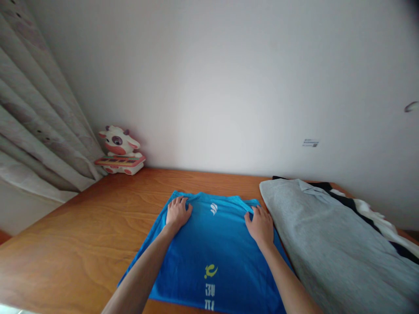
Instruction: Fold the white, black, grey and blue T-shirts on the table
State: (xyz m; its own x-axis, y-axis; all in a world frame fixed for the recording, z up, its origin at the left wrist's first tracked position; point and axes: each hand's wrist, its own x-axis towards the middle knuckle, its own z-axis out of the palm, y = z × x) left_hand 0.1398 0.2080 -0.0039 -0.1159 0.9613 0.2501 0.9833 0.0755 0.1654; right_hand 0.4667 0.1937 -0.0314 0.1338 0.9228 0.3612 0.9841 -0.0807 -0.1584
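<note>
A blue shirt lies flat on the wooden table, with a white logo near its far edge and a yellow-green mark with white characters lower down. My left hand rests palm down on its far left part, fingers spread. On the far right part lies my right hand, also palm down, with the thumb apart from the fingers. Small creases run in the fabric beside both hands. My forearms cover parts of the shirt's sides.
A grey garment lies right of the shirt, over black and white cloth. At the back left, a cow-shaped toy keyboard stands against the wall, near a curtain. Bare wooden tabletop shows on the left.
</note>
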